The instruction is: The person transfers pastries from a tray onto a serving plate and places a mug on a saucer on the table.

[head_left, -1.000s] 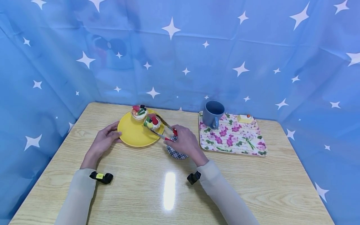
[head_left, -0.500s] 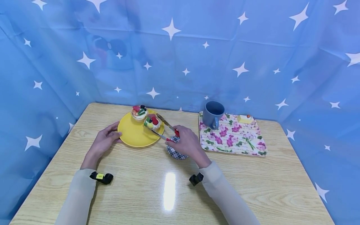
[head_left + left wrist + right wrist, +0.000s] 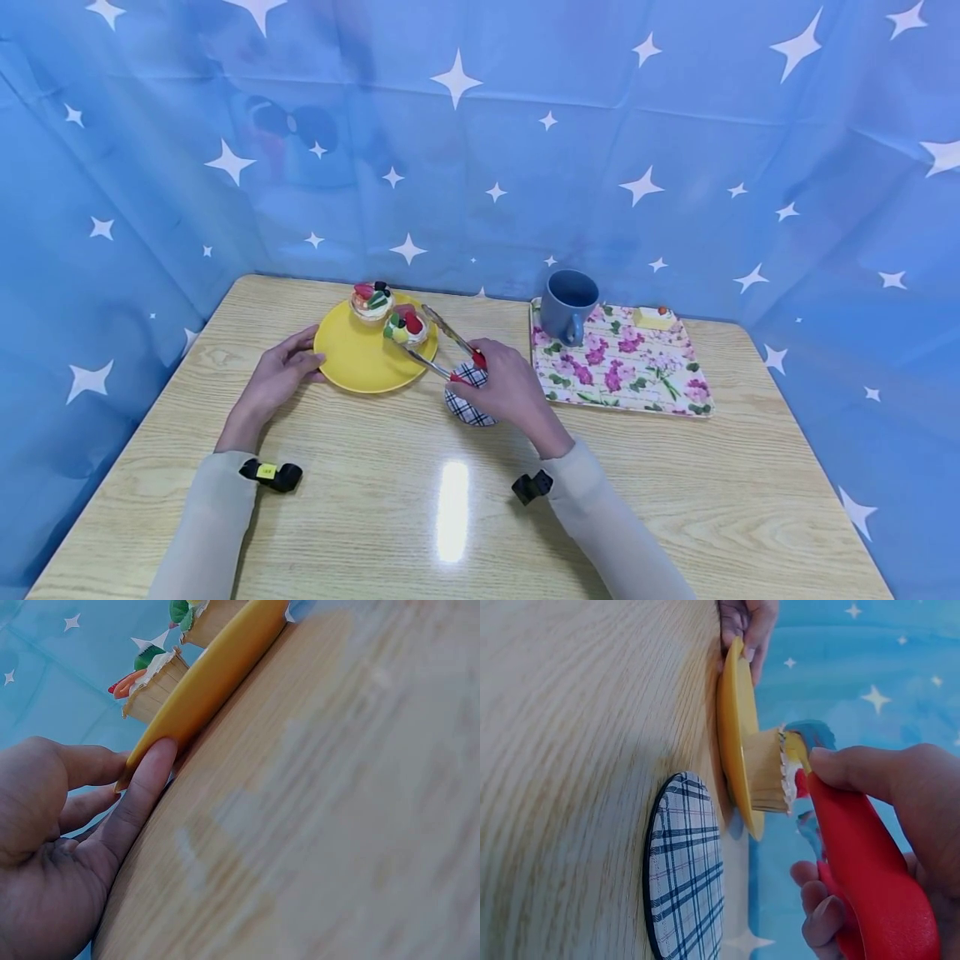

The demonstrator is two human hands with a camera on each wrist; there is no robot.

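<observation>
With its fingers and thumb, my left hand pinches the left rim of a yellow plate. Two toy fruit-topped cupcakes stand upright on the plate: one cupcake at the back, another cupcake at the right edge. My right hand grips metal tongs by their red handles. The tongs' arms are spread, one tip in front of the nearer cupcake and the other behind it to the right. In the left wrist view, the thumb lies along the plate's underside.
A round plaid coaster lies under the right hand. Farther right is a flowered tray bearing a blue mug and a small toy cake slice. A blue star-printed curtain hangs behind the wooden table.
My right hand has drawn slightly right and toward me, and the tongs' tips have spread apart around the nearer cupcake. The left hand and the plate stay in place.
</observation>
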